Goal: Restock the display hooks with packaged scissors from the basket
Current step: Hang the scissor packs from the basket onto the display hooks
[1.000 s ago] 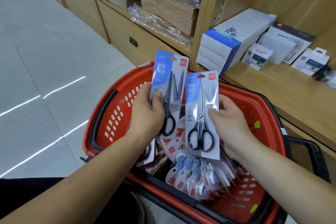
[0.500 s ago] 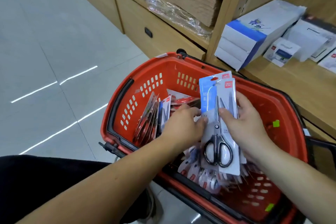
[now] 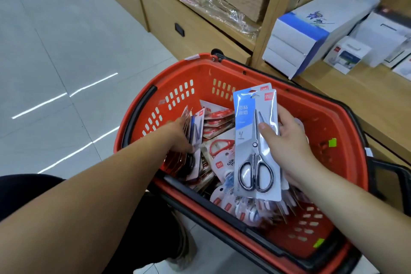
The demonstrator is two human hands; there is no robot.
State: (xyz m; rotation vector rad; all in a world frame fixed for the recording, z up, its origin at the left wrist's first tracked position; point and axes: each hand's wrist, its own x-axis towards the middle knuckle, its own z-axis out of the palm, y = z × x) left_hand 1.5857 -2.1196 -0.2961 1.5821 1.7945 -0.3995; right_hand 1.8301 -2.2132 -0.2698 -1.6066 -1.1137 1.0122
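— What was the left hand (image 3: 178,135) doing?

— Its fingers were pushed in among the upright row of packs (image 3: 196,127) by the left wall of the basket (image 3: 200,59), probably to draw one out; whether they gripped any, I couldn't tell.

— And the right hand (image 3: 289,147)?

— Thumb in front, fingers behind, clamping packaged scissors (image 3: 255,140) above the pile, likely bunched for the hooks. Two card tops showed: two packs. One basket; the row was uncountable.

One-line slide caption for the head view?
Right hand holds blue-and-white carded packs of grey-handled scissors above the red plastic basket; left hand touches upright packs inside it.
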